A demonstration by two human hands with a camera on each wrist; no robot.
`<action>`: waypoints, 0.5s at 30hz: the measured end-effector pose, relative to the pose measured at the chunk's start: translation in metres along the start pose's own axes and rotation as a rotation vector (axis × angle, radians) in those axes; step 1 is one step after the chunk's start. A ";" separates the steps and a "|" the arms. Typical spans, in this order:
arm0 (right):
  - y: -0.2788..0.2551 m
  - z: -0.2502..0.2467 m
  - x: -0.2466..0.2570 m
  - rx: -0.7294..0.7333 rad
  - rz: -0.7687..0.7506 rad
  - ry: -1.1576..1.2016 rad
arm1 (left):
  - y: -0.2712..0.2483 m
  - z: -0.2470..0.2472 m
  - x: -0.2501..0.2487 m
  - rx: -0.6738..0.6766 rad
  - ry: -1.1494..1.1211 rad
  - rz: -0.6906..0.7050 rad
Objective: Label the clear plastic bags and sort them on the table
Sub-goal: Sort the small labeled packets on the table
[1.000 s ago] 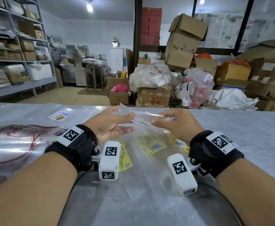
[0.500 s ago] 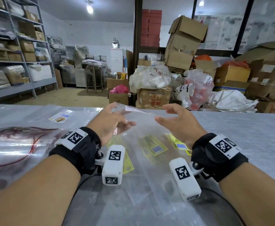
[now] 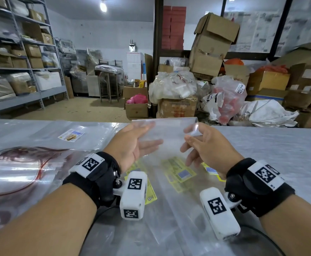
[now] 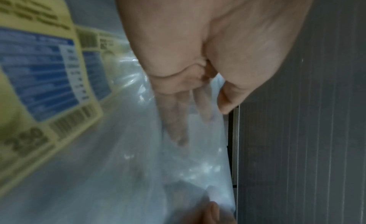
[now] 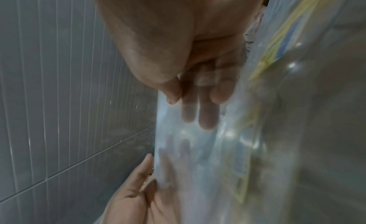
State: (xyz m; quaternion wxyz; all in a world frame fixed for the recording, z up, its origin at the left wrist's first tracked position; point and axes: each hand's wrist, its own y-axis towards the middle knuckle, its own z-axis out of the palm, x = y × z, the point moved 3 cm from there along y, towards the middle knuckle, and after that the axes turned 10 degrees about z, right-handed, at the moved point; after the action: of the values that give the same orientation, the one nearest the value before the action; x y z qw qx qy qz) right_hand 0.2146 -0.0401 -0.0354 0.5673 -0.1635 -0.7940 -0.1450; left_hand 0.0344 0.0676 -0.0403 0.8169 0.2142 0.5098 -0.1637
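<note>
I hold a clear plastic bag (image 3: 170,134) up over the table (image 3: 273,145), spread between both hands. My left hand (image 3: 148,134) pinches its left edge, thumb in front and fingers (image 4: 174,118) showing through the film. My right hand (image 3: 190,139) pinches the right top corner the same way, its fingers (image 5: 206,114) behind the plastic. No label shows on this bag (image 5: 198,157). Yellow labels with blue panels (image 3: 180,172) lie on the table below the hands, close up in the left wrist view (image 4: 39,71).
More clear bags cover the table's left side, one bearing a white and blue sticker (image 3: 71,135). Red rubber bands (image 3: 21,169) lie under plastic at the left. Beyond the far edge stand stacked cardboard boxes (image 3: 212,43), filled sacks (image 3: 173,85) and shelving (image 3: 12,71).
The hands have moved apart and risen. The bag, bunched flat between them a second ago, now hangs spread and upright.
</note>
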 end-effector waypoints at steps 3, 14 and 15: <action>0.000 0.002 0.000 0.025 0.012 0.030 | -0.003 -0.001 0.000 0.047 0.138 0.001; -0.012 0.021 0.048 0.193 0.018 0.232 | 0.003 -0.014 -0.080 -0.172 0.048 0.211; -0.011 0.026 0.055 0.209 0.022 0.290 | 0.004 -0.022 -0.089 -0.232 0.004 0.233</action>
State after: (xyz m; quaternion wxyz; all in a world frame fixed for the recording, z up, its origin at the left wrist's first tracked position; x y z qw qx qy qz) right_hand 0.1709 -0.0334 0.0082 0.6912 -0.0897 -0.7128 -0.0777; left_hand -0.0186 0.0871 0.0319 0.8487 0.1766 0.4984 -0.0075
